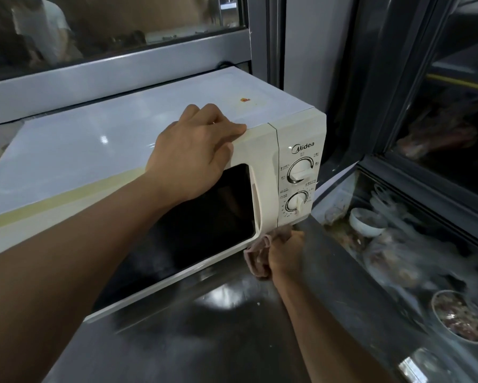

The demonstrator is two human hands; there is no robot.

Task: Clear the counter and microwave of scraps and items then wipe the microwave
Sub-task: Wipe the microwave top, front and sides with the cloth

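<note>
Cream plastic and a dark glass door make the front of the Midea microwave (155,167), which stands on the shiny steel counter (204,341) with its door closed. My left hand (196,150) rests on its top front edge, just above the door window (204,214); the fingers are bent over the edge and press on the casing, but they hold nothing. My right hand (286,254) is low, at the bottom right corner of the microwave, under the control panel. Its fingers are curled tight around a pinkish cloth (255,257), and the cloth touches the lower corner of the door. On the panel I see 2 round white knobs, the upper knob (300,170) and the lower knob (297,202), one above the other. A small red and yellow sticker (245,100) lies on the white top of the microwave, near the back right part. To the right of the counter, behind glass, stands a white bowl (367,221), and nearer to me a metal bowl (460,317) with some dark food; this side is blurred.
</note>
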